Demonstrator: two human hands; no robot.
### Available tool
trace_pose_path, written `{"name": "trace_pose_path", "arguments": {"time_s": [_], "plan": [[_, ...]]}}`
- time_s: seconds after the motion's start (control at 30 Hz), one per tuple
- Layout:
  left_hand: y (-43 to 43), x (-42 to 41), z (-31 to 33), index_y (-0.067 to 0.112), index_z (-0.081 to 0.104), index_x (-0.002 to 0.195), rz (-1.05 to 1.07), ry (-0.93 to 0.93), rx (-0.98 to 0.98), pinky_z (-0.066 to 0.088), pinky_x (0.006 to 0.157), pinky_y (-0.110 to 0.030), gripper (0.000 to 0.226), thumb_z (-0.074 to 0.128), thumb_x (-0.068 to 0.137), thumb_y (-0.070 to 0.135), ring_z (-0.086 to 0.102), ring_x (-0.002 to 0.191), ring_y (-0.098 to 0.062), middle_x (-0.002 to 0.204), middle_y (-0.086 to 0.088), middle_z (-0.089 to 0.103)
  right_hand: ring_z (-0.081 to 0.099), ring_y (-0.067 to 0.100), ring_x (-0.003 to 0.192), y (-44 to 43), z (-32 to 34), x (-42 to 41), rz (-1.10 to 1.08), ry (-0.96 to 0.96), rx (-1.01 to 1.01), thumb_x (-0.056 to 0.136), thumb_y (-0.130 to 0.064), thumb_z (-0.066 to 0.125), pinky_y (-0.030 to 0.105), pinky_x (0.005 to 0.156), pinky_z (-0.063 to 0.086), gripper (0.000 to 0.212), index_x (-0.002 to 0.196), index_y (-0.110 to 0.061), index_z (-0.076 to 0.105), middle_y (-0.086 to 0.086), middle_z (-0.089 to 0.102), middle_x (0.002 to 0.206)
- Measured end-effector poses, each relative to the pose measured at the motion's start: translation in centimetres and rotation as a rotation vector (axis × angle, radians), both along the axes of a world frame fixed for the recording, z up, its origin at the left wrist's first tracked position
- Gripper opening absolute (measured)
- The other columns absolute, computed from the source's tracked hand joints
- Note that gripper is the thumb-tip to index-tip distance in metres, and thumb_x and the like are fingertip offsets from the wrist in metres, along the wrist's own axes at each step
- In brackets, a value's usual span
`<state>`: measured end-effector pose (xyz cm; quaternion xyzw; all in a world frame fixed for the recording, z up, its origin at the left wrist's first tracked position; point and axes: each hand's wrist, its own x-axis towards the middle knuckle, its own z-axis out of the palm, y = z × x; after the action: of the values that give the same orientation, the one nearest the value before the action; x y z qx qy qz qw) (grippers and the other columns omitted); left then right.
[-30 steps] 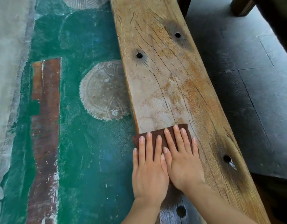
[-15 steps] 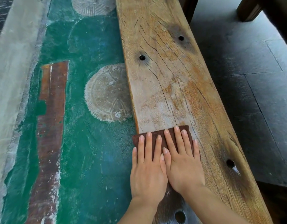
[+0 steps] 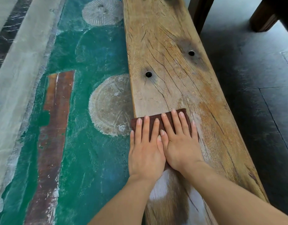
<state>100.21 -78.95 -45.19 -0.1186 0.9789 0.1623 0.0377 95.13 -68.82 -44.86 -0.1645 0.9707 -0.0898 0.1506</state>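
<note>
**Fingers point(image 3: 146, 127) laid out straight, both palms pressing the pad at the plank's left edge**

All ten are straight and lightly spread, nothing curled round anything. The left hand point(image 3: 146, 153) and right hand point(image 3: 180, 143) sit side by side and touching, pressing the dark brown rectangular scouring pad point(image 3: 134, 123) flat onto the long, cracked, weathered wooden plank counter point(image 3: 164, 70).

The pad is right under the fingertips. A strip of it shows ahead of them, and one corner pokes just past the counter's left edge.

What matters for the next stroke is that the pad's long axis lies across the plank, while the plank's long axis runs straight away from the person. So the open stretch is dead ahead, along the grain towards the two dark round bolt holes point(image 3: 148, 74). The pad doesn't span the full width either. The orange-tinted band on the right is uncovered, and the right hand is the nearer one to it.

The pad looks soft and fuzzy, more fabric than paper. The wood is dry and rough, with long splits, grey patches and a dark stain by the far hole.

Off the left edge there's green, chalky, scuffed painted flooring point(image 3: 91, 159), and on the right dark stone tiles point(image 3: 253, 111).
</note>
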Motion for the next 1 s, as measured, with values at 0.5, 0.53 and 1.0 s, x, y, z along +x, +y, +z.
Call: {"name": "trace_pose_path", "arguments": {"time_s": [0.5, 0.53, 1.0], "plan": [[-7.8, -21.3, -1.2, 0.029, -0.003, 0.15, 0.035, 0.055, 0.001, -0.009, 0.118, -0.042, 0.054, 0.001, 0.097, 0.037, -0.018, 0.144, -0.011, 0.161, 0.004, -0.008, -0.027, 0.009, 0.139, -7.9, -1.7, -21.6, 0.011, 0.045, -0.039, 0.099, -0.046, 0.007, 0.04, 0.109, -0.022, 0.053, 0.145, -0.037, -0.017, -0.007, -0.023, 0.156], [-8.1, -22.2, -1.2, 0.029, -0.002, 0.15, 0.028, 0.053, -0.006, -0.008, 0.118, -0.042, 0.054, 0.001, 0.097, 0.037, -0.017, 0.145, -0.012, 0.161, 0.003, -0.008, -0.026, 0.009, 0.14, -8.2, -1.7, -22.5, 0.015, 0.051, -0.03, 0.099, -0.047, 0.007, 0.039, 0.109, -0.023, 0.053, 0.145, -0.037, -0.017, -0.007, -0.023, 0.156], [-9.6, -27.8, -0.8, 0.029, -0.008, 0.15, 0.001, -0.027, -0.083, -0.015, 0.116, -0.045, 0.054, 0.001, 0.097, 0.038, -0.019, 0.144, -0.014, 0.16, 0.002, -0.015, -0.025, 0.009, 0.141, -9.5, -1.4, -28.4, 0.019, 0.011, -0.025, 0.099, -0.047, 0.006, 0.037, 0.109, -0.022, 0.053, 0.147, -0.038, -0.013, -0.009, -0.023, 0.156]]}}
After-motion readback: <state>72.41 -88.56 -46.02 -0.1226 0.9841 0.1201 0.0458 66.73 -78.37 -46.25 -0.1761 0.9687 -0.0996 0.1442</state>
